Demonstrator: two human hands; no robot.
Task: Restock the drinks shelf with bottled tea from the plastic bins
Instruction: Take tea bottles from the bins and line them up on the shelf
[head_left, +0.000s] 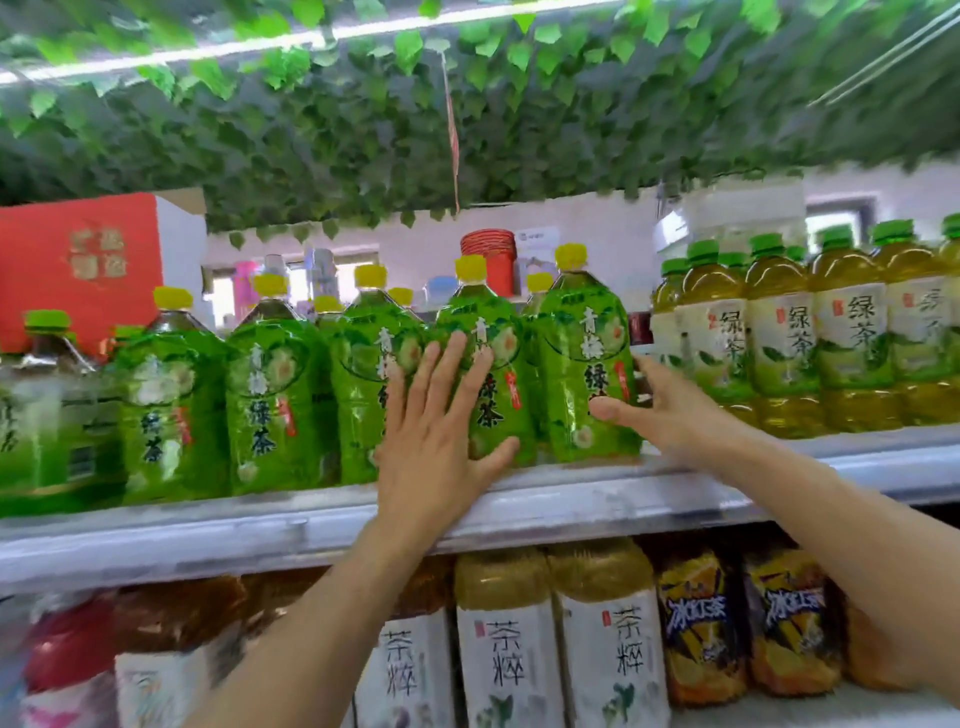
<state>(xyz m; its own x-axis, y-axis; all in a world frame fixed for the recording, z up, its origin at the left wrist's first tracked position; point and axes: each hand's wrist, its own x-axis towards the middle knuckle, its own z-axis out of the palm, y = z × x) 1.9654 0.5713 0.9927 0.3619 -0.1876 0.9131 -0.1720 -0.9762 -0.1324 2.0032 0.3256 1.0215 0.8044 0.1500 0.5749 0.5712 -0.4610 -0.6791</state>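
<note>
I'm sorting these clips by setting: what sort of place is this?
Most likely a small grocery or convenience shop. Shelves hold rows of identical green-label tea bottles, yellow tea bottles beside them and more drinks on the lower shelf. The left hand and right hand straighten the stock.

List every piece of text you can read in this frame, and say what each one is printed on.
"青梅绿茶": yellow-capped green bottles, top shelf.
"绿茶": green-capped pale-label bottles, top shelf, right.
"茶粹": white-label bottles, lower shelf.
"冰红茶": yellow-and-blue bottles, lower shelf.
Too blurred: gold characters on the red box, small red stamps on labels, white sign behind the red cylinder.
</note>
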